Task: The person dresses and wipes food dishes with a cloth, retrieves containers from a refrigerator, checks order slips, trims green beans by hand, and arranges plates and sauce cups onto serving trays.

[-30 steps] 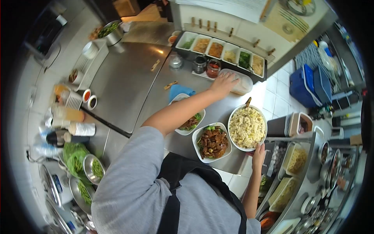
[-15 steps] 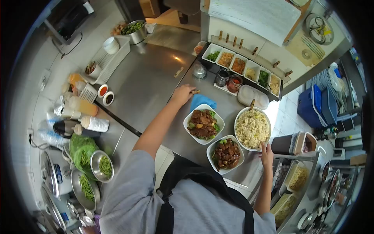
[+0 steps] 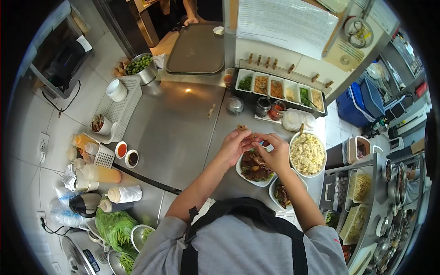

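While a small wooden clip (image 3: 241,127) sits pinched in the left hand (image 3: 233,145), the right hand (image 3: 276,155) meets that hand, its hold unclear. Both are above 1 meat bowl (image 3: 262,184); a 2nd meat bowl (image 3: 272,199) sits nearer and right, beside the rice bowl (image 3: 310,176), at far right.

You have a small wooden clip (image 3: 241,127) raised near a white bowl (image 3: 263,184) of brown meat (image 3: 255,166) and greens (image 3: 248,176) on the steel counter (image 3: 223,184).
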The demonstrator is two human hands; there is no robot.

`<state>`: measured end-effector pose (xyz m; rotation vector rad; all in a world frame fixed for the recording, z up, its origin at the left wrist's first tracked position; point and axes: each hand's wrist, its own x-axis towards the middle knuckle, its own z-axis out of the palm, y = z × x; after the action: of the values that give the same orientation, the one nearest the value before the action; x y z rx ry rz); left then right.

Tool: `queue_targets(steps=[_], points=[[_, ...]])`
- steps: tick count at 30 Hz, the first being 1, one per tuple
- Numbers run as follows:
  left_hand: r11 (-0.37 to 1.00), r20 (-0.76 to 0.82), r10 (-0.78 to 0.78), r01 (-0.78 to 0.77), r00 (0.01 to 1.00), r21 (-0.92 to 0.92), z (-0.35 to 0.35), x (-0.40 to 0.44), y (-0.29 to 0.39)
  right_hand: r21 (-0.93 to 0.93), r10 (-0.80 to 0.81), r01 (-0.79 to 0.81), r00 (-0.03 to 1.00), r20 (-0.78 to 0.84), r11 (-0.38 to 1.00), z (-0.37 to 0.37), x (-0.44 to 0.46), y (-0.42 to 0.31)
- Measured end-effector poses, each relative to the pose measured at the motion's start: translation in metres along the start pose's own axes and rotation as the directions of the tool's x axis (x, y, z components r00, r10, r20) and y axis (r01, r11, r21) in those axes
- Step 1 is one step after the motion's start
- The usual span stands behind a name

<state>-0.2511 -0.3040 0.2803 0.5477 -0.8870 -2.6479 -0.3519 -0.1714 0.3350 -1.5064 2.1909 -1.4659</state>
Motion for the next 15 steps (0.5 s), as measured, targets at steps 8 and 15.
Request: queue_targets(steps=[8, 15], points=[[0.865, -0.128, 0.243, -0.155, 0.962, 0.477, -0.045, 0.037, 0.028, -0.241, -0.095, 0.082, 0.995, -0.041, 0.967, 0.000, 0.075, 0.027], [-0.159, 0.038, 0.723, 0.112, 0.690, 0.981, -0.149, 0.084, 0.064, -0.666, -0.098, 0.037, 0.994, -0.054, 0.745, -0.074, 0.216, 0.114]])
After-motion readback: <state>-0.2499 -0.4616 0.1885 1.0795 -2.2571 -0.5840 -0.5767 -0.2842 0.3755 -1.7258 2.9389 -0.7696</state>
